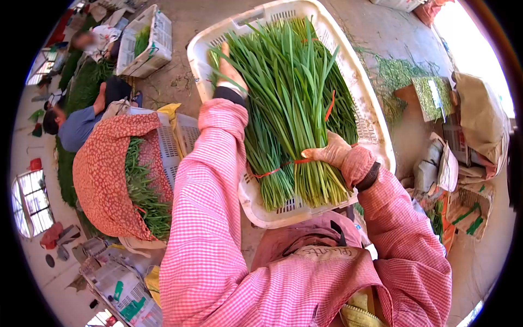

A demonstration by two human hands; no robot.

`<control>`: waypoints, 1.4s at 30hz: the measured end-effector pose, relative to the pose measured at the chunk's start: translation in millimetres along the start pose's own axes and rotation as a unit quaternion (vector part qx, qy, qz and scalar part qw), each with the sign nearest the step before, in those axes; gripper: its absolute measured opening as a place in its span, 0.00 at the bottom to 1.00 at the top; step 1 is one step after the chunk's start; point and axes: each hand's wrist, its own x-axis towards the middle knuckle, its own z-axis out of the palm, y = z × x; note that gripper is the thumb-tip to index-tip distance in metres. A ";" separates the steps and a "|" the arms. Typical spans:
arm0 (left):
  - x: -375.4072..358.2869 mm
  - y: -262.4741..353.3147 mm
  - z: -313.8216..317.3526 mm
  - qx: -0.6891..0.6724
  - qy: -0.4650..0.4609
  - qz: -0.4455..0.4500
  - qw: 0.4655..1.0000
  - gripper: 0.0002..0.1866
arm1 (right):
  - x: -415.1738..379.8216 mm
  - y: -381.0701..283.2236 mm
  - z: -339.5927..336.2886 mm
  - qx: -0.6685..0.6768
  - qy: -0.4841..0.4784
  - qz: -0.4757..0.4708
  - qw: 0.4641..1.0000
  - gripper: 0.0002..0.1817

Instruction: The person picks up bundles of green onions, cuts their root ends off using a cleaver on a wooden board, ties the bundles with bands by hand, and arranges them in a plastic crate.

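A bunch of garlic chives (294, 103), tied with red bands, lies on top of other bunches in a white plastic crate (376, 128) in front of me. My left hand (233, 71) holds the leafy end from its left side; one digit points up along the crate wall, and leaves hide the others. Near the cut stems, my right hand (333, 151) grips the same bunch, its thumb lying across the red band and its fingers mostly hidden. A second tied bunch (266, 166) shows beneath on the left, and darker leaves (343, 103) show on the right.
To my left, a red patterned cloth (103, 174) partly covers more greens beside a crate (188, 133). Another white crate (160, 41) stands farther back, near two people sitting by a green heap (81, 90). Loose trimmings (400, 76) and sacks (427, 169) lie to the right.
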 end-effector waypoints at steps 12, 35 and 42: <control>-14.3 -119.3 -25.4 0.572 -0.468 0.563 0.370 0.16 | 41.5 90.6 40.8 0.000 0.004 0.178 0.984 0.56; 42.6 -161.8 -80.1 0.589 -0.499 0.487 0.408 0.07 | 48.8 115.1 127.9 -0.040 0.063 0.186 0.980 0.48; 16.4 -134.1 -58.3 0.678 -0.407 0.322 0.521 0.12 | -18.6 30.5 101.8 -0.134 0.151 -0.061 0.978 0.38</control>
